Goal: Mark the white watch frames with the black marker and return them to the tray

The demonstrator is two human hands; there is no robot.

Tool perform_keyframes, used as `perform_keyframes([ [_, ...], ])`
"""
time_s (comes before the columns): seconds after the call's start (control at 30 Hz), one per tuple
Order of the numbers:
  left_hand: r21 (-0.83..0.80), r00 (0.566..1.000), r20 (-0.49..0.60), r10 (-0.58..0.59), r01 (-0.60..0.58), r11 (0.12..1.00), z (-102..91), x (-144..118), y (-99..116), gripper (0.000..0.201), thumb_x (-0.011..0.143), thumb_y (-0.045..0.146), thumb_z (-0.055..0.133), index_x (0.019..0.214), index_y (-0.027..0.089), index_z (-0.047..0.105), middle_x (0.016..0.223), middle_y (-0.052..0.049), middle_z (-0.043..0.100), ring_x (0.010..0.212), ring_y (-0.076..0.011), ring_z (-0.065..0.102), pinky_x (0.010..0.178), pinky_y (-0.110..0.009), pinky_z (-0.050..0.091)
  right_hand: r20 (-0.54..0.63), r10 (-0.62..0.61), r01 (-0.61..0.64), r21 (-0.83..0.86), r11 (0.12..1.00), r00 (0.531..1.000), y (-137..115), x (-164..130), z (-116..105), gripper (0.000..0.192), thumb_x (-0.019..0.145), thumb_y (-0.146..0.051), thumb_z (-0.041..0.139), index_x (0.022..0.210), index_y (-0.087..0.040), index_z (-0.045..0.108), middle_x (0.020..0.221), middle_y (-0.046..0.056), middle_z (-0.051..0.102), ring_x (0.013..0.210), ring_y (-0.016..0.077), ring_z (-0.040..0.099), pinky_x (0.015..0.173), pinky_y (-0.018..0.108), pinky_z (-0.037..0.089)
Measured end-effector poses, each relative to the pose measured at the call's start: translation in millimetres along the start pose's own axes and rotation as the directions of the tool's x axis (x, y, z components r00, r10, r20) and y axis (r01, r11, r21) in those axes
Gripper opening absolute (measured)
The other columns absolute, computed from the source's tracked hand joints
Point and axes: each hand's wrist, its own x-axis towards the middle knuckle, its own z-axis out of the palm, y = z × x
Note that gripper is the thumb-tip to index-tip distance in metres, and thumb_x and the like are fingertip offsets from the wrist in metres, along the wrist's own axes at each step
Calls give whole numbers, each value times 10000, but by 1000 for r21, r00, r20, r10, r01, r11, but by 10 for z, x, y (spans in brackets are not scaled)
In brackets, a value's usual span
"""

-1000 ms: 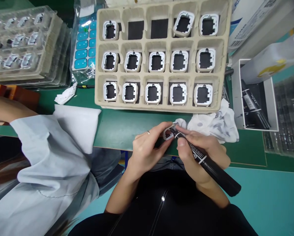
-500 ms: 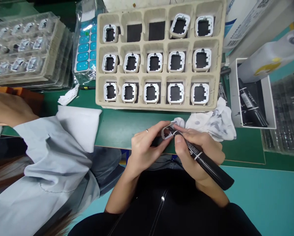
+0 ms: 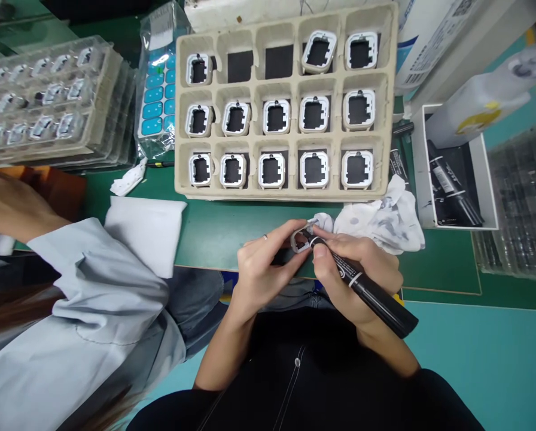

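While the left hand [image 3: 261, 269] pinches a small white frame [image 3: 300, 241] between thumb and fingertips, just below the middle of the frame, the right hand [image 3: 358, 275] is closed around a black marker [image 3: 367, 290] whose tip touches that frame. The marker's body slants down toward the lower right. Both hands hover over the near edge of the green tabletop [image 3: 214, 230].

Just right of the hands lies a crumpled, ink-stained white cloth [image 3: 380, 218], touching the lower edge of a beige pulp tray [image 3: 290, 84] in the upper middle. Most of the tray's fifteen compartments hold similar white frames; two in the top row show only dark squares. At right a white box [image 3: 456, 167] holds more black markers. In the upper left stands a stack of clear plastic trays [image 3: 48, 102], with a bag of blue stickers [image 3: 158, 90] beside it. Another person's light blue sleeve [image 3: 84, 323] fills the lower left, next to a folded white cloth [image 3: 146, 230].
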Motion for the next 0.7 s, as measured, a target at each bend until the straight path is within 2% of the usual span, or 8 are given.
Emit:
perform_keyframes([
  [0.17,-5,1000,11,-24,24,1000,-6,-12,-17,338,1101,305,935,1433,263,888,1153,-39,973,907,-197,951,929,-257,808,-13,36,-36,11,999,999,7,-15,-5,164,1048,-136,872,1039,-278,790,995,-7,937,999,284,972,887,333,823],
  [0.27,-67,999,16,-50,51,996,-6,-1,-32,369,1075,321,963,1430,251,888,1191,-51,971,933,-207,955,960,-279,817,-18,48,-47,69,997,999,37,-48,-5,142,1060,-169,880,1033,-280,795,1002,-14,938,996,286,972,824,318,814],
  [0.37,-157,998,15,-60,61,986,-4,22,-33,421,1041,329,1003,1433,231,884,1141,-45,967,928,-203,954,941,-265,814,-52,77,-70,127,989,996,78,-91,1,104,1083,-235,898,1068,-285,808,1046,-10,944,998,291,971,803,343,828],
  [0.53,-234,996,25,-81,85,968,-10,46,-20,446,1018,331,1024,1429,220,891,1057,-35,959,890,-191,947,916,-255,813,-65,59,-52,117,992,996,104,-119,13,97,1094,-253,890,1076,-299,807,1006,-24,936,1016,287,971,794,346,836],
  [0.7,-289,993,39,-111,117,950,-24,46,-29,537,944,362,1093,1423,214,900,1111,-68,972,917,-228,963,915,-278,823,-67,35,-22,179,984,997,131,-150,7,138,1063,-208,899,1126,-291,809,1031,-19,941,1073,308,970,873,368,847],
])
